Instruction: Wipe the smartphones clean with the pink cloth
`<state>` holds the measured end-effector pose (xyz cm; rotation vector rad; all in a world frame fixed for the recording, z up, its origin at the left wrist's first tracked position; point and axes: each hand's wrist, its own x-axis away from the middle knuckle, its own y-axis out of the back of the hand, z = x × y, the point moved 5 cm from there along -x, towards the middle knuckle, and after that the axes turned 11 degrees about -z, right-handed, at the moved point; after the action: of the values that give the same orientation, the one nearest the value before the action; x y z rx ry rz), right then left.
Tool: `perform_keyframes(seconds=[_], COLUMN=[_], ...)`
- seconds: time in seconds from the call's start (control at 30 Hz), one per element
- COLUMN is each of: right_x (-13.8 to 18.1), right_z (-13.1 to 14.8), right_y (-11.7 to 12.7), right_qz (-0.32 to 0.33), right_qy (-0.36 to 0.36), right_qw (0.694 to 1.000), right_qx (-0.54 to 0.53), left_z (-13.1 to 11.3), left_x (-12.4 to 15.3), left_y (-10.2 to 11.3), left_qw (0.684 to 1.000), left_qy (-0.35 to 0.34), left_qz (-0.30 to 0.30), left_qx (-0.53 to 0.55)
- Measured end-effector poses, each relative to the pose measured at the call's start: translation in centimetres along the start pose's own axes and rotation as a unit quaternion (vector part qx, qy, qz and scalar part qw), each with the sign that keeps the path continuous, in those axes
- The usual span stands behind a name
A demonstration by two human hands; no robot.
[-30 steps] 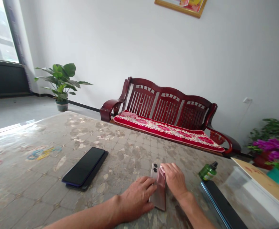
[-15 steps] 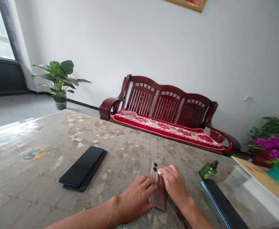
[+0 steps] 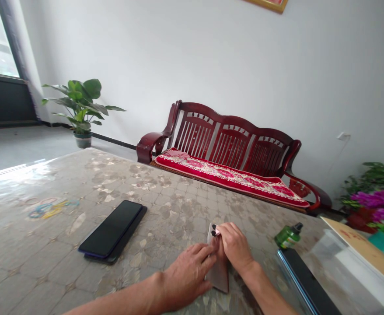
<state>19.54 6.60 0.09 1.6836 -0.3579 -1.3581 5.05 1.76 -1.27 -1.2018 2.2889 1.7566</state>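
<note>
A smartphone (image 3: 222, 274) lies back side up on the table, its two dark camera lenses at the far end. My left hand (image 3: 188, 273) grips it from the left, with the fingers across its back and the thumb at the near edge. In the pinched fingers of my right hand (image 3: 236, 246) is a small pale pink cloth (image 3: 218, 232), mostly hidden, pressed against the phone's back beside the lenses.
Two stacked phones (image 3: 115, 229) lie to the left, beyond them several coloured rubber bands (image 3: 49, 209). On the right are a green bottle (image 3: 288, 236), another dark phone (image 3: 306, 278) and a clear plastic box (image 3: 343, 262) with a tan board. A wooden bench (image 3: 228, 140) stands behind the table.
My right hand has slid the cloth a little up and left over the phone's back, onto the lens area. My left hand stays on the phone. The view has shifted slightly.
</note>
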Motion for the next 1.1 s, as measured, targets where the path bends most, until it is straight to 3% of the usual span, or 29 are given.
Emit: perform_keyframes(seconds=[0.23,0.53,0.83,1.1], right_x=[2.3,-0.5,2.6,0.8], right_z=[1.6,-0.9,1.2,0.2], right_y=[2.3,0.3,2.4,1.5], right_qz=[0.021,-0.010,0.032,0.016], right_qy=[0.025,-0.014,0.018,-0.046], right_qw=[0.998,1.000,0.996,0.997], right_qx=[-0.051,-0.014,-0.084,-0.059], left_z=[0.0,-0.1,0.0,0.0], left_x=[0.0,-0.2,-0.1,-0.1], left_y=[0.1,0.4,0.3,0.3], left_qw=[1.000,1.000,1.000,1.000], left_qy=[-0.004,0.011,0.014,0.013], left_qz=[-0.012,0.004,-0.008,0.000], left_qx=[0.005,0.017,0.024,0.014])
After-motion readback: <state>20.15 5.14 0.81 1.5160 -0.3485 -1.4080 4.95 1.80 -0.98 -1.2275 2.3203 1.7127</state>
